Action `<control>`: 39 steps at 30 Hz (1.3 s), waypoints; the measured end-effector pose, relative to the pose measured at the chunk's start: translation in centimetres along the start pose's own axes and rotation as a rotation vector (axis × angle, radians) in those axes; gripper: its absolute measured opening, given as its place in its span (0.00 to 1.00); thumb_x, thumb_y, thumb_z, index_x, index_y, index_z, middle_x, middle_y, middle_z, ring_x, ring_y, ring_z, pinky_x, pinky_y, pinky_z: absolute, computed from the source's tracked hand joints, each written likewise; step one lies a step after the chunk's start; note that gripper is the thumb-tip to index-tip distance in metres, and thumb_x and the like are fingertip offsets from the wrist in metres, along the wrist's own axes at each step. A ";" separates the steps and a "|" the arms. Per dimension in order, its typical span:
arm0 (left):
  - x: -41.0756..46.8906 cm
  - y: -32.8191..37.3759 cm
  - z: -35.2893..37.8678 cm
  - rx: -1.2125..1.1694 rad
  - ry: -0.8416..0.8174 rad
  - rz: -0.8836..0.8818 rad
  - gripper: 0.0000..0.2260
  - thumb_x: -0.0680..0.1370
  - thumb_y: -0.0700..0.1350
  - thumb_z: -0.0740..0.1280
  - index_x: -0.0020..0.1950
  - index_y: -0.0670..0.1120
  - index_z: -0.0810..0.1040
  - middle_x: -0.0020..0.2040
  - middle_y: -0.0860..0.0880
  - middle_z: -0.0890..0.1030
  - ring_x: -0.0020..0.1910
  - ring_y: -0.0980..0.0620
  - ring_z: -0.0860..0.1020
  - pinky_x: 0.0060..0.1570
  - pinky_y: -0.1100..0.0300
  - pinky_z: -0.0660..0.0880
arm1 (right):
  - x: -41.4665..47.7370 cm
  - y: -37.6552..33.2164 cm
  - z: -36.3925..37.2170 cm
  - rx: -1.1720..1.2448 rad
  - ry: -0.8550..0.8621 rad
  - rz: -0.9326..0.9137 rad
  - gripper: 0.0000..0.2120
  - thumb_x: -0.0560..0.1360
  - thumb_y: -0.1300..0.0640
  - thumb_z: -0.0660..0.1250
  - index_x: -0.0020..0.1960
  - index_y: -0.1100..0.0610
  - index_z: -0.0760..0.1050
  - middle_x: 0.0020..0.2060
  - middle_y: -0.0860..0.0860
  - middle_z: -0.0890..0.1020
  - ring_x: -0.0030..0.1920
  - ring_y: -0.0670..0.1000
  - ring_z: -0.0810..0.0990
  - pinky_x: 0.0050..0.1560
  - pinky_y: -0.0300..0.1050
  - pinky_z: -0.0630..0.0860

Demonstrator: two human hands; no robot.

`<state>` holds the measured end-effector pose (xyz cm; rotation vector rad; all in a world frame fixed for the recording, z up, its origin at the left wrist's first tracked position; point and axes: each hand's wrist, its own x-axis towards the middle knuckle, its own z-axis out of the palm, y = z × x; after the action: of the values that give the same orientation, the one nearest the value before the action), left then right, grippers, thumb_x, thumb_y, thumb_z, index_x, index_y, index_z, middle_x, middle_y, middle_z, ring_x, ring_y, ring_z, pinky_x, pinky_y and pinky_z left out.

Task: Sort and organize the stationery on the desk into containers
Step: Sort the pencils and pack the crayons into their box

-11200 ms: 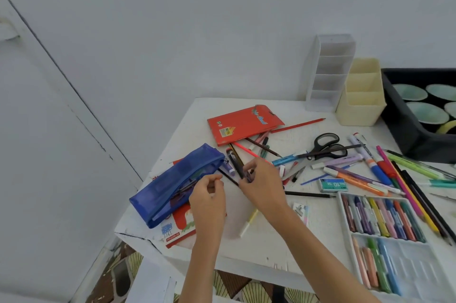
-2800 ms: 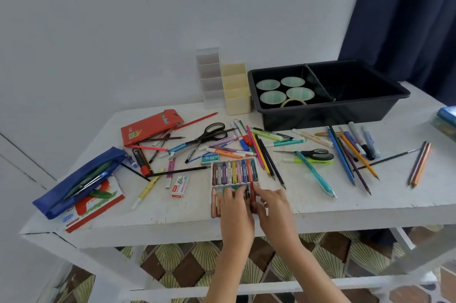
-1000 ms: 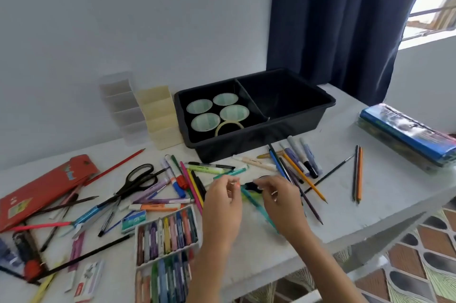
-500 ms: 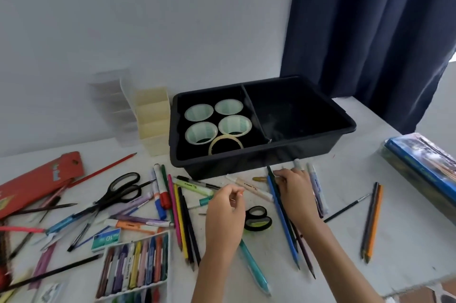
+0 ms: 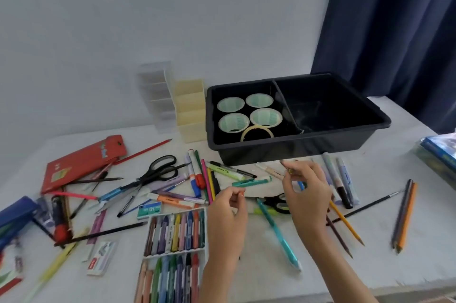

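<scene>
Pens, markers and pencils lie scattered over the white desk point(image 5: 259, 273). My left hand point(image 5: 228, 214) hovers above the desk beside the crayon tray point(image 5: 172, 228), fingers curled, pinching a small orange piece point(image 5: 243, 194) at its fingertips. In front of the black two-part bin point(image 5: 345, 145), my right hand point(image 5: 307, 195) pinches a thin brownish pencil point(image 5: 289, 170) by its end, just above a blue pencil point(image 5: 301, 185). Several tape rolls point(image 5: 265, 117) sit in the bin's left compartment.
A cream organizer point(image 5: 190, 108) and a clear one point(image 5: 155, 95) stand left of the bin. Large scissors point(image 5: 160, 172), small black scissors point(image 5: 276, 201), a teal pen point(image 5: 278, 231), a red case point(image 5: 81, 162), a blue pouch point(image 5: 14, 214), markers point(image 5: 341, 179) and two pencils point(image 5: 404, 216) lie around.
My right hand has lifted off the pencils in front of the bin, now pinching a thin brownish pencil. My left hand stays curled in about the same place.
</scene>
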<state>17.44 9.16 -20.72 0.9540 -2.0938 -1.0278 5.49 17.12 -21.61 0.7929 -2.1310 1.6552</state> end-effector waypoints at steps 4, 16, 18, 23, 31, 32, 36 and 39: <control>-1.5 -1.6 -2.9 -0.043 0.046 -0.001 0.07 0.78 0.42 0.64 0.52 0.51 0.79 0.45 0.57 0.80 0.44 0.60 0.77 0.44 0.68 0.74 | -3.5 -3.1 1.3 0.069 -0.060 -0.001 0.11 0.70 0.70 0.70 0.49 0.59 0.80 0.43 0.49 0.81 0.42 0.45 0.79 0.44 0.36 0.77; -7.0 -8.4 -11.2 0.148 -0.095 0.105 0.13 0.78 0.42 0.65 0.61 0.51 0.77 0.59 0.57 0.77 0.58 0.64 0.72 0.61 0.68 0.69 | -15.0 -9.2 3.0 0.178 -0.212 0.121 0.11 0.72 0.66 0.70 0.51 0.55 0.81 0.44 0.45 0.84 0.43 0.41 0.82 0.45 0.36 0.79; -7.6 -9.2 -11.8 0.181 -0.165 0.151 0.16 0.79 0.47 0.64 0.66 0.51 0.74 0.66 0.59 0.72 0.67 0.62 0.67 0.70 0.62 0.62 | -16.4 -9.9 2.7 0.180 -0.188 0.125 0.13 0.71 0.67 0.71 0.51 0.53 0.80 0.44 0.44 0.84 0.42 0.40 0.82 0.45 0.34 0.78; -8.4 -10.5 -11.7 0.280 -0.298 0.231 0.25 0.77 0.60 0.56 0.73 0.55 0.62 0.70 0.63 0.55 0.73 0.64 0.47 0.69 0.67 0.34 | -18.7 -10.6 2.2 0.090 -0.145 0.001 0.13 0.68 0.70 0.72 0.50 0.57 0.81 0.43 0.46 0.82 0.42 0.41 0.80 0.44 0.33 0.77; -8.7 -11.3 -11.3 0.404 -0.267 0.311 0.30 0.75 0.65 0.41 0.75 0.53 0.52 0.73 0.60 0.49 0.74 0.58 0.42 0.72 0.58 0.33 | -21.5 -9.3 2.5 -0.226 -0.281 -0.166 0.14 0.68 0.70 0.73 0.53 0.64 0.81 0.47 0.51 0.81 0.50 0.45 0.75 0.54 0.32 0.72; -8.8 -11.6 -11.2 0.451 -0.269 0.330 0.31 0.75 0.64 0.37 0.75 0.53 0.50 0.74 0.59 0.48 0.75 0.57 0.41 0.73 0.56 0.33 | -21.7 -9.3 2.6 -0.276 -0.281 -0.186 0.12 0.70 0.69 0.72 0.53 0.63 0.81 0.47 0.50 0.81 0.50 0.46 0.73 0.53 0.33 0.72; -9.0 -12.4 -10.4 0.616 -0.285 0.318 0.25 0.83 0.56 0.39 0.76 0.46 0.56 0.76 0.50 0.55 0.76 0.48 0.52 0.71 0.52 0.45 | -21.9 -9.2 2.7 -0.413 -0.260 -0.230 0.15 0.75 0.56 0.60 0.52 0.61 0.82 0.49 0.48 0.82 0.48 0.48 0.69 0.48 0.36 0.71; -9.2 -12.5 -10.0 0.660 -0.221 0.317 0.25 0.83 0.53 0.41 0.76 0.43 0.58 0.76 0.46 0.59 0.75 0.48 0.57 0.69 0.52 0.51 | -22.1 -8.9 2.7 -0.412 -0.239 -0.246 0.16 0.75 0.55 0.59 0.53 0.61 0.82 0.52 0.48 0.83 0.48 0.49 0.70 0.44 0.41 0.76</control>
<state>34.26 7.16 -27.93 0.7757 -2.7347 -0.2801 28.62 17.96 -27.99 1.1035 -2.3087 0.9937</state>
